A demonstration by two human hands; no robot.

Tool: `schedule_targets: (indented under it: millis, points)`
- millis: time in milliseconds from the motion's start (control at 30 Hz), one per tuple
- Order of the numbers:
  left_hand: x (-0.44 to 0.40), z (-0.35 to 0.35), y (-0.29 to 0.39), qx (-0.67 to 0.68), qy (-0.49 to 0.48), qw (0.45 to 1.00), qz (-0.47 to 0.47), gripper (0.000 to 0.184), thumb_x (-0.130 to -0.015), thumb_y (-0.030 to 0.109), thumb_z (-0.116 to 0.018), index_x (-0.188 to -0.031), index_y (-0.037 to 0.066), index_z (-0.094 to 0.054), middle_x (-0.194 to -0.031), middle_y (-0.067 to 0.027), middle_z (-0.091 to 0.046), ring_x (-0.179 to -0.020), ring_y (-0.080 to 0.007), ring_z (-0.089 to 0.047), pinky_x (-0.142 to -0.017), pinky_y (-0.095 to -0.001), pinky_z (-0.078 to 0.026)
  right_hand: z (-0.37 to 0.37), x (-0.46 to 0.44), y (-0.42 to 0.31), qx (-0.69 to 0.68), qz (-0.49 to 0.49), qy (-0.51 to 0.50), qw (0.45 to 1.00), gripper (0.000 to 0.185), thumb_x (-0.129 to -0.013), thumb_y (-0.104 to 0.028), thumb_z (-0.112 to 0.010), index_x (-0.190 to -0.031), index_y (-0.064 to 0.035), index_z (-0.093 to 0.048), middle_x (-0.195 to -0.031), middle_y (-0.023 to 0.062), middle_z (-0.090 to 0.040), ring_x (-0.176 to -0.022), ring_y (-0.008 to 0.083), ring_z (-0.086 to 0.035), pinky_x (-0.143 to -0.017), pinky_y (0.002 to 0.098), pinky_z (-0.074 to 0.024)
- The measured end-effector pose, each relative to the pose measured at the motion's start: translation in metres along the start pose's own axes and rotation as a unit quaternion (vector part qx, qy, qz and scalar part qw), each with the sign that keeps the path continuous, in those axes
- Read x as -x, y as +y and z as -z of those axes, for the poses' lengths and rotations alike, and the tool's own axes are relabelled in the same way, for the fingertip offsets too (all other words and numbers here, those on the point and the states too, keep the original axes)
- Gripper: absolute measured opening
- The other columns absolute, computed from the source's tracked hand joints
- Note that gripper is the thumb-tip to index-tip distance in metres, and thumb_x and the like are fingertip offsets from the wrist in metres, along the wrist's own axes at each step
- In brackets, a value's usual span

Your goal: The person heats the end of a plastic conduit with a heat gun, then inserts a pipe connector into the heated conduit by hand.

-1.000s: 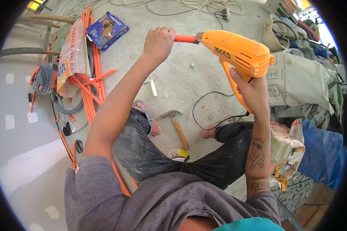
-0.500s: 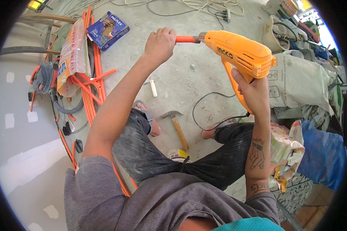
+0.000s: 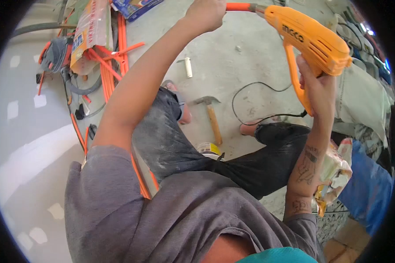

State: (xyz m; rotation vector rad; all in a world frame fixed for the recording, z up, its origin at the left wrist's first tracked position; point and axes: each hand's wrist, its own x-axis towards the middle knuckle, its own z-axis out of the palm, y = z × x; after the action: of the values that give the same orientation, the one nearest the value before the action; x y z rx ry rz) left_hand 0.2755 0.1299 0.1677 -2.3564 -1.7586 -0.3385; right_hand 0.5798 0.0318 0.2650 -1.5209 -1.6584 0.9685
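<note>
While the left hand (image 3: 206, 15) holds an orange tube (image 3: 238, 7) and the right hand (image 3: 319, 90) a yellow heat gun (image 3: 310, 40) — each grip closed, tube end at the nozzle (image 3: 260, 10), above the floor (image 3: 232, 65) — heating appears in hand, the next move likely calling for steady alignment.

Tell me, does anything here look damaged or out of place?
The bag beside the right leg looks torn and crumpled. A hammer lies loose between the feet, an odd spot where someone could trip.
</note>
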Motion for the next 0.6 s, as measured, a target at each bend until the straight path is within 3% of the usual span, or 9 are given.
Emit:
schedule_targets:
  millis: [100,167,300,367,400,467,600]
  points:
    - [0.007,0.001,0.004,0.091,-0.020,0.995,0.032,0.019,-0.091,0.017,-0.061,-0.099,-0.001,-0.061,-0.099,-0.0225,-0.067,-0.089,-0.0352,-0.069,-0.076,-0.0455,-0.056,0.001,0.005,0.005,0.017,0.025,0.008,0.999,0.035,-0.086,-0.029,-0.079,-0.106,-0.0013,-0.069,-0.073,0.0001,-0.063,-0.055,0.0055,-0.053,-0.053,0.0237,-0.0445]
    - [0.004,0.017,0.006,0.078,-0.127,0.986,0.081,0.023,-0.093,0.021,-0.061,-0.102,0.000,-0.061,-0.095,-0.0208,-0.067,-0.088,-0.0364,-0.069,-0.075,-0.0470,-0.056,-0.001,0.004,0.004,0.005,0.011,0.014,1.000,0.036,-0.086,-0.030,-0.079,-0.105,-0.0014,-0.069,-0.069,-0.0011,-0.061,-0.056,0.0059,-0.053,-0.053,0.0237,-0.0446]
    - [0.007,0.013,0.008,0.075,-0.098,0.991,0.044,0.028,-0.094,0.026,-0.060,-0.105,0.000,-0.060,-0.092,-0.0203,-0.068,-0.086,-0.0383,-0.069,-0.073,-0.0486,-0.057,0.000,0.002,0.002,0.021,0.004,0.013,1.000,0.034,-0.086,-0.029,-0.078,-0.105,-0.0019,-0.069,-0.067,-0.0021,-0.059,-0.056,0.0054,-0.053,-0.053,0.0234,-0.0438]
    - [0.009,-0.015,0.000,0.005,0.005,1.000,-0.020,0.033,-0.097,0.035,-0.058,-0.104,0.003,-0.059,-0.080,-0.0115,-0.067,-0.070,-0.0291,-0.068,-0.063,-0.0414,-0.056,-0.001,0.002,0.003,0.008,0.003,0.013,1.000,0.034,-0.087,-0.028,-0.078,-0.105,-0.0009,-0.069,-0.070,-0.0008,-0.061,-0.056,0.0061,-0.053,-0.053,0.0242,-0.0441]
    - [0.012,-0.009,0.003,0.004,0.007,1.000,-0.020,0.033,-0.097,0.035,-0.058,-0.104,0.003,-0.059,-0.080,-0.0115,-0.067,-0.070,-0.0291,-0.068,-0.063,-0.0414,-0.056,-0.002,0.004,0.003,0.009,0.004,0.014,1.000,0.034,-0.087,-0.028,-0.078,-0.105,-0.0009,-0.069,-0.070,-0.0008,-0.061,-0.056,0.0061,-0.053,-0.053,0.0242,-0.0441]
    - [0.009,0.018,0.014,0.112,-0.100,0.987,0.060,0.024,-0.096,0.025,-0.059,-0.101,0.002,-0.064,-0.106,-0.0184,-0.066,-0.100,-0.0336,-0.065,-0.084,-0.0471,-0.053,-0.001,0.004,-0.002,0.005,0.013,0.003,1.000,0.026,-0.091,-0.022,-0.075,-0.107,-0.0030,-0.065,-0.072,-0.0025,-0.059,-0.057,0.0049,-0.052,-0.052,0.0216,-0.0415]
    - [0.010,0.007,0.010,0.078,-0.033,0.996,0.032,0.027,-0.097,0.028,-0.058,-0.105,0.002,-0.060,-0.107,-0.0171,-0.064,-0.101,-0.0341,-0.064,-0.083,-0.0481,-0.053,0.000,0.005,-0.005,0.026,-0.008,0.036,0.999,0.035,-0.086,-0.023,-0.077,-0.111,-0.0005,-0.069,-0.083,0.0019,-0.068,-0.061,0.0083,-0.057,-0.057,0.0268,-0.0472]
